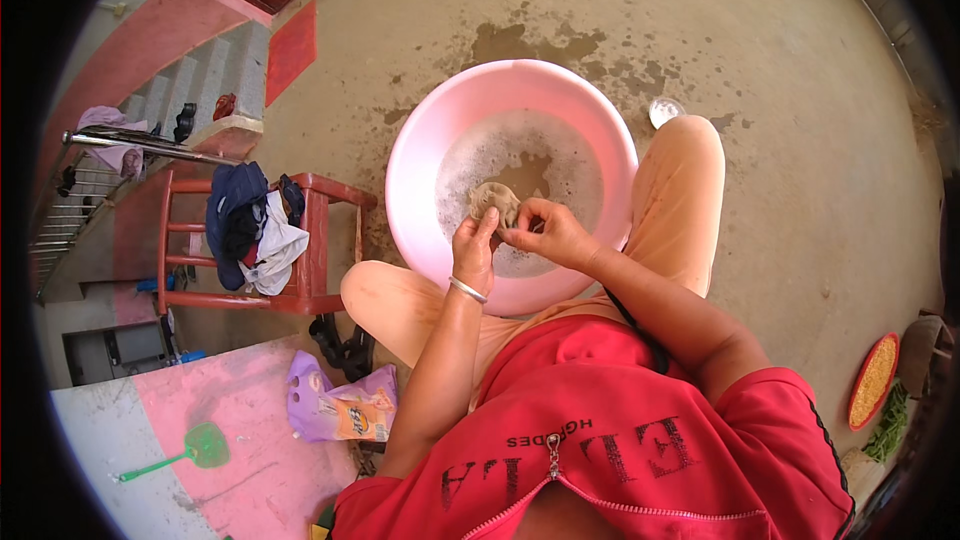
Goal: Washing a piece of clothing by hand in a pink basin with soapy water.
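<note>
A bunched, wet, tan piece of cloth [492,199] is held up over a large pink plastic basin [417,157]. My left hand [474,244] grips it from the near left side, thumb on top. The fingers of my right hand [551,232] pinch its right edge. Inside the basin lies murky, sudsy water [536,174] with foam around its border. The basin stands on the floor between my knees. What kind of garment the cloth is, I cannot tell.
Clothes [259,240] hang over a red wooden chair [304,270] on the left. A purple detergent pouch [341,401] and green fly swatter [206,445] lie on a pink-and-white surface [255,457]. A small white-filled dish [665,112] sits beside my right knee. Wet patches [502,45] mark the concrete floor.
</note>
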Motion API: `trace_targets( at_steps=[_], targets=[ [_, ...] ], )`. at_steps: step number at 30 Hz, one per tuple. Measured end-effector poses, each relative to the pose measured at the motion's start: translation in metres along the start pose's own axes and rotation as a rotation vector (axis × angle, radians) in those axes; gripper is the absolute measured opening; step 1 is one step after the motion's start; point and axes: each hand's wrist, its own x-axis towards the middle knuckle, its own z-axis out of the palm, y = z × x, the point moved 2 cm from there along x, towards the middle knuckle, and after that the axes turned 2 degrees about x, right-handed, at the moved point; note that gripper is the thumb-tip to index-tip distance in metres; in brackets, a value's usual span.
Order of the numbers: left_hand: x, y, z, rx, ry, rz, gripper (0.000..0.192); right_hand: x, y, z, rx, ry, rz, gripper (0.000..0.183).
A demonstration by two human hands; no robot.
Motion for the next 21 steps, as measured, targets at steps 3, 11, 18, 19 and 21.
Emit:
trace_targets(
  at_steps=[3,11,18,19,21],
  targets=[
    [0.0,0.001,-0.005,0.008,-0.038,0.045,0.024,-0.002,-0.001,-0.001,0.435,0.031,0.269,0.018],
    [-0.001,0.009,-0.004,0.007,-0.047,0.088,0.022,0.002,0.009,-0.025,0.525,0.146,0.216,0.01],
    [0.001,0.003,-0.001,-0.027,-0.127,0.03,0.031,-0.001,-0.001,-0.019,0.334,-0.001,0.447,0.017],
    [0.002,0.002,0.0,-0.08,-0.139,-0.002,0.032,0.0,0.003,-0.018,0.336,0.028,0.416,0.017],
    [0.001,0.004,0.007,-0.024,-0.126,0.036,0.031,-0.001,0.008,-0.017,0.377,0.055,0.447,0.017]
  ],
)
